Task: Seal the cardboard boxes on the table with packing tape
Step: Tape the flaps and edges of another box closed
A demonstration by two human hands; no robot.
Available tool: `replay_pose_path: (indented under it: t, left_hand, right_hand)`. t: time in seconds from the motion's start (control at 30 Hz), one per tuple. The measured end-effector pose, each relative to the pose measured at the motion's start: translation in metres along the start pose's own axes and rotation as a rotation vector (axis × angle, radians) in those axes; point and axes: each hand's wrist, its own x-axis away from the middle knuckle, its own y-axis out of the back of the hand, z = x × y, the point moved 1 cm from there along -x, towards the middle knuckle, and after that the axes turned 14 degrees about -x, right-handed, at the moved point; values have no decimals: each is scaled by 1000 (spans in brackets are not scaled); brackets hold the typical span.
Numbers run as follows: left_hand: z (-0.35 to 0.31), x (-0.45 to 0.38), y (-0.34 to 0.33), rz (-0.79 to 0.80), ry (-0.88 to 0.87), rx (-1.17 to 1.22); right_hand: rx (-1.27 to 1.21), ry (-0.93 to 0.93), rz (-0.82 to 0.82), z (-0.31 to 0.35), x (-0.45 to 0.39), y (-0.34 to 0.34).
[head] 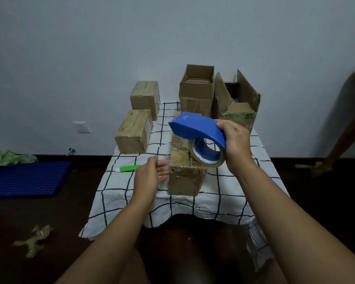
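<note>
A long closed cardboard box (185,177) lies in the middle of the checked tablecloth (223,193). My right hand (237,142) grips a blue tape dispenser (195,128) with a clear tape roll (208,154), held in the air just above the box's top. My left hand (150,177) hovers left of the box's near end, fingers loosely curled and holding nothing. Two closed boxes stand at the left, one nearer (133,131) and one farther (145,98). Two boxes with raised flaps stand at the back, one in the middle (196,93) and one on the right (237,103).
A green and white cutter (128,168) lies on the cloth left of my left hand. A blue perforated mat (27,179) and crumpled tape (34,240) lie on the dark floor at the left. A wooden furniture leg (342,128) slants at the right.
</note>
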Motion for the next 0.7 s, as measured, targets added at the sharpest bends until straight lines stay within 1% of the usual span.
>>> replay_pose_path:
  t: [0.13, 0.2, 0.3, 0.37, 0.47, 0.53, 0.6, 0.7]
  left_hand:
    - [3, 0, 3, 3, -133, -238]
    - [5, 0, 5, -13, -164, -323]
    - [2, 1, 8, -14, -186, -272]
    - [0, 4, 9, -36, -263, -311]
    - [2, 10, 4, -88, -387, -535]
    - [3, 14, 2, -136, -385, -587]
    - [3, 13, 2, -147, -349, -551]
    - [3, 14, 3, -118, -275, -477]
  right_hand:
    - [8, -4, -13, 0, 0, -1]
    - [10, -7, -15, 0, 0, -1]
    - [18, -6, -8, 0, 1, -3]
    - [23, -3, -5, 0, 1, -3]
    - [24, -2, -6, 0, 0, -3]
    - [22, -4, 2, 0, 0, -4]
    - [18, -9, 14, -1, 0, -5]
    - [26, -13, 22, -1, 0, -8]
